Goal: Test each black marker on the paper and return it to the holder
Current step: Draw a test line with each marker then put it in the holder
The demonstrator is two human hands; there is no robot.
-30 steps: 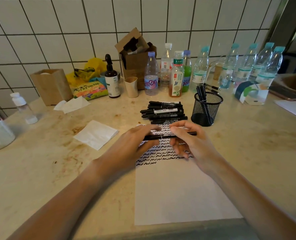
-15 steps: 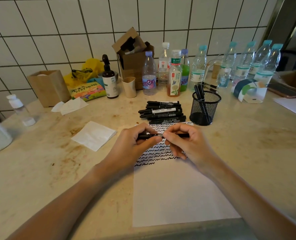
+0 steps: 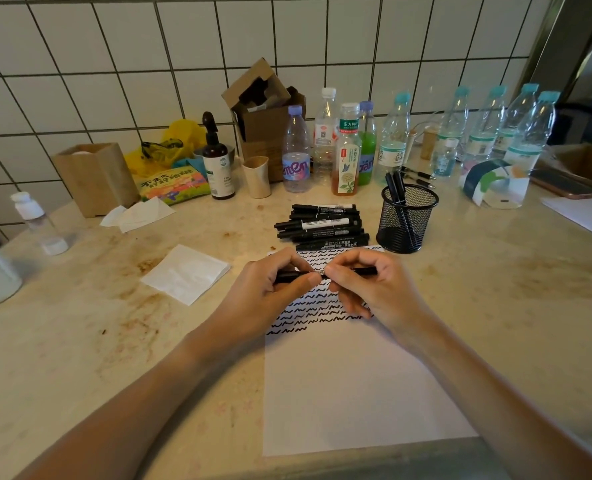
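Note:
Both hands hold one black marker (image 3: 365, 270) level above the white paper (image 3: 350, 382). My left hand (image 3: 267, 292) grips its left end, my right hand (image 3: 374, 289) its right part; fingertips meet near the middle, where a small light band shows. Whether cap and barrel are apart I cannot tell. Rows of black squiggles cover the paper's far part. A pile of several black markers (image 3: 322, 226) lies just beyond the paper. To its right stands the black mesh holder (image 3: 407, 220) with two markers upright in it.
A folded napkin (image 3: 187, 273) lies left of the paper. Along the tiled wall stand several bottles (image 3: 346, 150), a cardboard box (image 3: 263, 123), a pump bottle (image 3: 216, 161), a small cup (image 3: 257, 176) and a wooden box (image 3: 97, 178). More paper (image 3: 585, 213) lies at the far right.
My hands have slid closer together along the marker, so less of its middle shows. The marker stays level over the squiggles.

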